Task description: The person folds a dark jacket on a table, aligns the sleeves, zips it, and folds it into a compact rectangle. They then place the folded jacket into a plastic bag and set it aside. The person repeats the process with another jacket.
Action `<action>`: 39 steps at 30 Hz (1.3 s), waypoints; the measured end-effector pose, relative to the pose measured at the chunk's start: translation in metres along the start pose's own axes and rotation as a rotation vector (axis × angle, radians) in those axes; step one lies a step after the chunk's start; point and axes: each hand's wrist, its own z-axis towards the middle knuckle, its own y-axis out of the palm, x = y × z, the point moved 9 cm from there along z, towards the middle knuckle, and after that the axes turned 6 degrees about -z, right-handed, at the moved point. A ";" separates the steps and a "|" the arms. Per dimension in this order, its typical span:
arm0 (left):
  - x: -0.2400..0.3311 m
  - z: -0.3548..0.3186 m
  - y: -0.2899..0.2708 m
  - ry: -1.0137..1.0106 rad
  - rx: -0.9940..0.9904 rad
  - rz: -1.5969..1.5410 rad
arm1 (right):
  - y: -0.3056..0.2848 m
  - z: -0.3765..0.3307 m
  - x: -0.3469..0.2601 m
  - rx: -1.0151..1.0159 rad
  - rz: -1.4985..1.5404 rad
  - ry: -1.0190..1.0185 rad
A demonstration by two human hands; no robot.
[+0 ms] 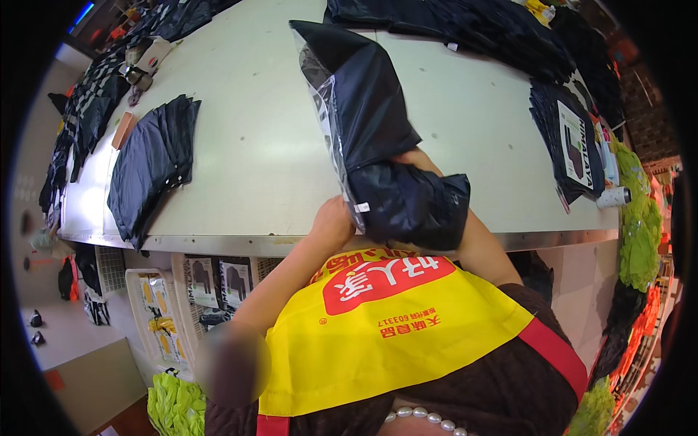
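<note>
A folded black garment (374, 102) stretches away from me over the near edge of the table, its close end bunched into a thick roll. Along its left side shows the shiny edge of a clear plastic bag (323, 109), which seems to cover the far part. My left hand (334, 221) is closed at the bag's left edge near a small white label, its fingertips partly hidden. From the right, my right hand (418, 160) grips the garment at the fold, with the bunched cloth lying over the wrist and hiding part of the hand.
The pale table (247, 145) has a metal front edge. A fanned stack of black garments (156, 163) lies left. Packed black garments (571, 142) lie right, by a white roll (614, 197). More dark clothing (465, 33) lines the far side. White crates (156, 320) stand below.
</note>
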 end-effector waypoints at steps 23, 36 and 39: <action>-0.053 0.007 0.016 -0.296 0.260 -0.067 | -0.041 0.015 -0.016 0.122 -0.182 -0.061; 0.010 0.014 -0.071 -0.102 0.455 -0.210 | -0.076 0.074 -0.047 0.262 -0.642 -0.075; 0.053 0.011 -0.071 0.206 0.403 -0.305 | -0.093 0.092 -0.063 0.301 -0.787 -0.073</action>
